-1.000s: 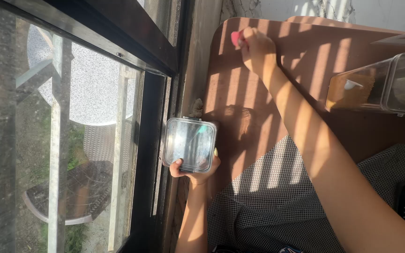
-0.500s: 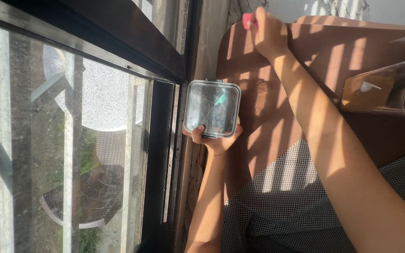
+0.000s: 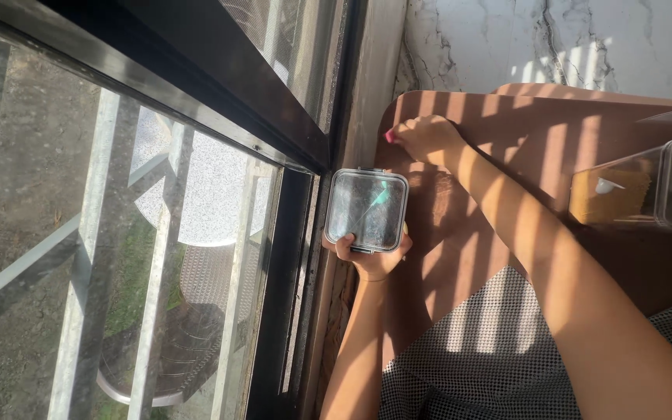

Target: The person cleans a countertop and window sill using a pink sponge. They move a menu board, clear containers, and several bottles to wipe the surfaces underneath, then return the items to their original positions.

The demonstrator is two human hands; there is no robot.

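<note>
Beside window frame [image 3: 305,257], at table [image 3: 523,148] edge: left hand [image 3: 371,257] grips one square clear box [image 3: 367,210], lid on, fingers curled round its near edge; teal utensil visible through lid, lying diagonally. Right hand [image 3: 425,138] farther along table, beyond box, fingers pinched on one small pink thing [image 3: 390,138], pressed to table surface. Box lies between both hands, left nearer. One tall clear container [image 3: 639,190], brown contents, well apart at right. One checked cloth [image 3: 484,350] below.
</note>
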